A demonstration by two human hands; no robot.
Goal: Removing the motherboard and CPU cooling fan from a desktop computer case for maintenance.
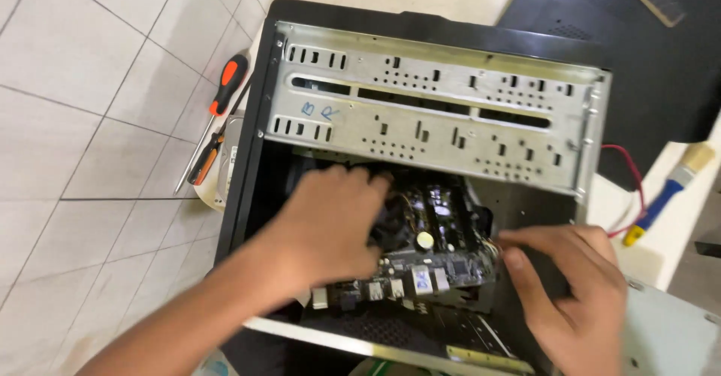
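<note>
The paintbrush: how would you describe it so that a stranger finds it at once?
Start at the open computer case and look past its right edge, onto the pale table. The paintbrush lies there slanted beside a red wire; only it has a blue handle, yellow tip and pale bristles.

You get soft, even daylight, your hands motion-blurred, the case interior in deep shadow, the tiles pale.

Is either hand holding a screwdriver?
No. Both screwdrivers lie outside the case; the left hand and right hand touch the circuit board.
</note>
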